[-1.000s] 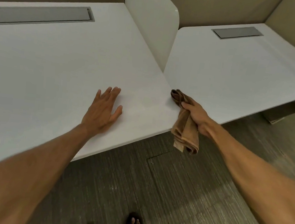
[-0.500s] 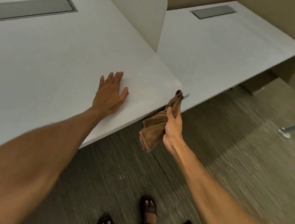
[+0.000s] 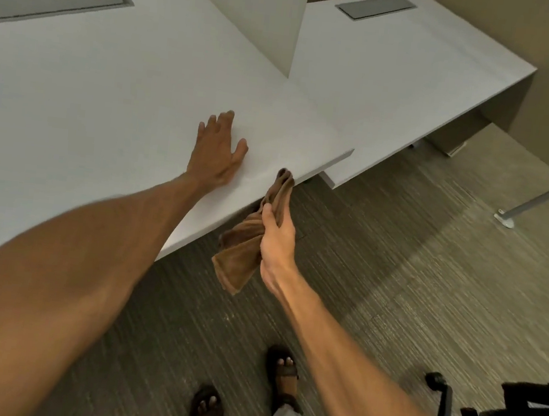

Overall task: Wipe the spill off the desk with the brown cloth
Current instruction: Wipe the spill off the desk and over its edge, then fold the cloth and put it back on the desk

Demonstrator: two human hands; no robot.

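The left hand point(image 3: 216, 155) lay flat, fingers spread wide, on the desk point(image 3: 108, 93) near its front edge. The right hand point(image 3: 276, 237) gripped the brown cloth point(image 3: 244, 252) just off that edge.

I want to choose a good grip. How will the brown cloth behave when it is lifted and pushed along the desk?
The brown cloth probably flops: it droops in folds below the right hand. It seems light, as the fingers alone hold it. Pushed along the desk, it would likely bunch.
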